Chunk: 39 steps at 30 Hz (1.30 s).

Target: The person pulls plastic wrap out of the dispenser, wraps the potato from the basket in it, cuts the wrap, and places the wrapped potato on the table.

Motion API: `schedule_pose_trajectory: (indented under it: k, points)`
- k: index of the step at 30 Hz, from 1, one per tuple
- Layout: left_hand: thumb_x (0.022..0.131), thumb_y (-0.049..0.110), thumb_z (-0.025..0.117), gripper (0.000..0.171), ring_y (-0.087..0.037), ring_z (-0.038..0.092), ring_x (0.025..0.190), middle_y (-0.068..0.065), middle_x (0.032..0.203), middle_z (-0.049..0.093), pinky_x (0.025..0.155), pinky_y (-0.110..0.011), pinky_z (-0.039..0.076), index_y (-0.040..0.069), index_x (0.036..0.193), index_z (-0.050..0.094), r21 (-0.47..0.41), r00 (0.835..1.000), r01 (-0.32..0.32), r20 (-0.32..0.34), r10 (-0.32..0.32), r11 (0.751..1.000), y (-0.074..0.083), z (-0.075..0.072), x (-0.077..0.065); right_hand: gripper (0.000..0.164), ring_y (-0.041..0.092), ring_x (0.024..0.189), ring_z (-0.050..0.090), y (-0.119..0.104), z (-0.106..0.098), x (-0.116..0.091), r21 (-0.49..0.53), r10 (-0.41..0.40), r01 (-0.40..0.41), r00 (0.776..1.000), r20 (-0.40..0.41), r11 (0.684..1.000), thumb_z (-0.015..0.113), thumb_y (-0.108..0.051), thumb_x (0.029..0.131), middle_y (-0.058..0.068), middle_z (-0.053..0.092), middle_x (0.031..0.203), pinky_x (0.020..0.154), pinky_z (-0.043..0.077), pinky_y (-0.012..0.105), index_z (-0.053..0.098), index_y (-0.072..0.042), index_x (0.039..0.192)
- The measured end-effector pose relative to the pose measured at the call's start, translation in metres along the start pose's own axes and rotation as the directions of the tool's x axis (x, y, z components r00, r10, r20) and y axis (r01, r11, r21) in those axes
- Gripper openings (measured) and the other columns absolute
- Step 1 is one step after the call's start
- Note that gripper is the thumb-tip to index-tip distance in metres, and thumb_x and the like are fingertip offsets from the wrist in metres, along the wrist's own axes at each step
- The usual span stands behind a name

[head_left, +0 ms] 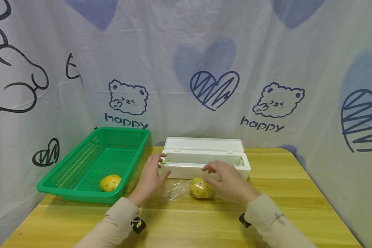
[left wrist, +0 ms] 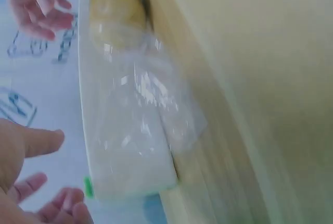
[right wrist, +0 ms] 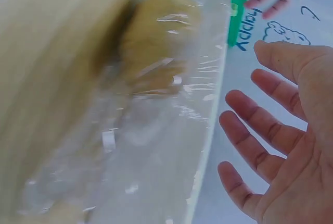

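Observation:
A yellow potato (head_left: 200, 188) rests on the table in front of the long white box (head_left: 204, 171), with clear plastic film (head_left: 176, 190) over it and spreading to its left. My right hand (head_left: 230, 181) is just beside the potato, fingers spread and holding nothing. To the left of the film is my left hand (head_left: 150, 177), its fingers apart near the box's left end. In the right wrist view the film lies in shiny wrinkles on the potato (right wrist: 161, 41). A small bright green piece (left wrist: 88, 187) shows at the box's end in the left wrist view.
A green plastic basket (head_left: 125, 174) stands on the left with a second potato (head_left: 110, 183) in its near right corner. The white box's lid (head_left: 204, 143) is raised at the back. Behind the wooden table (head_left: 204, 224) hangs a printed curtain (head_left: 173, 113).

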State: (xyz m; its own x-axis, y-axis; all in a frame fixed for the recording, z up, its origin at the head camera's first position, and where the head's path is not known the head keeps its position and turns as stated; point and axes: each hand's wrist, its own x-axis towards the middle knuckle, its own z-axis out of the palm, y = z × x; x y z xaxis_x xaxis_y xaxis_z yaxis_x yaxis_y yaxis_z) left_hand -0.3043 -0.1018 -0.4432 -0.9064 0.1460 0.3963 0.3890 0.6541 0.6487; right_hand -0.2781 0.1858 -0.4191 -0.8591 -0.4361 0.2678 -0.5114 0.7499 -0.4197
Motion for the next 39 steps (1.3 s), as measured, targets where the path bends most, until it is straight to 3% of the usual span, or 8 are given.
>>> schedule_pose_trajectory:
  k: [5, 9, 18, 23, 39]
  points:
    - [0.098, 0.017, 0.080, 0.061, -0.043, 0.062, 0.126, -0.026, 0.141, 0.058, 0.104, -0.057, 0.057, 0.005, 0.151, 0.051, 0.002, 0.982, 0.185, 0.030, -0.185, 0.983, -0.016, -0.004, 0.011, 0.022, 0.022, 0.110, 0.070, -0.012, -0.009, 0.026, 0.047, -0.002, 0.001, 1.000, 0.024, 0.999, 0.071, -0.026, 0.105, 0.002, 0.076, 0.119, 0.100, 0.059, 0.046, 0.073, -0.016, 0.124]
    - [0.098, 0.021, 0.080, 0.066, -0.043, 0.068, 0.122, -0.028, 0.140, 0.065, 0.100, -0.056, 0.059, 0.009, 0.156, 0.049, -0.024, 0.973, 0.221, 0.076, -0.218, 0.975, -0.026, -0.002, 0.017, 0.022, 0.020, 0.107, 0.070, -0.023, -0.009, 0.050, 0.067, -0.040, 0.036, 0.997, 0.059, 0.997, 0.069, -0.027, 0.106, 0.003, 0.077, 0.116, 0.099, 0.058, 0.045, 0.073, -0.013, 0.123]
    - [0.097, 0.021, 0.081, 0.065, -0.040, 0.074, 0.116, -0.027, 0.127, 0.075, 0.095, -0.055, 0.062, 0.013, 0.156, 0.055, 0.011, 0.978, 0.182, 0.100, -0.183, 0.983, -0.034, -0.002, 0.021, 0.023, 0.018, 0.097, 0.071, -0.043, 0.013, 0.097, 0.116, -0.040, 0.026, 0.991, 0.126, 0.993, 0.068, -0.023, 0.105, 0.006, 0.078, 0.106, 0.093, 0.060, 0.039, 0.073, -0.008, 0.122]
    - [0.098, 0.020, 0.081, 0.058, -0.038, 0.076, 0.113, -0.025, 0.121, 0.077, 0.092, -0.052, 0.063, 0.011, 0.152, 0.061, 0.035, 0.984, 0.148, 0.099, -0.151, 0.988, -0.037, -0.001, 0.022, 0.017, 0.018, 0.091, 0.070, -0.048, 0.030, 0.115, 0.097, -0.026, 0.014, 0.992, 0.121, 0.995, 0.070, -0.020, 0.104, 0.007, 0.078, 0.101, 0.086, 0.059, 0.035, 0.075, -0.009, 0.116]
    - [0.095, 0.011, 0.082, 0.049, -0.035, 0.080, 0.103, -0.023, 0.112, 0.080, 0.089, -0.048, 0.065, 0.009, 0.142, 0.070, 0.065, 0.992, 0.113, 0.049, -0.117, 0.991, -0.038, -0.001, 0.023, 0.012, 0.010, 0.075, 0.060, -0.061, 0.057, 0.136, 0.034, 0.047, -0.051, 0.992, 0.116, 0.998, 0.073, -0.024, 0.103, 0.001, 0.075, 0.091, 0.070, 0.048, 0.026, 0.078, -0.015, 0.109]
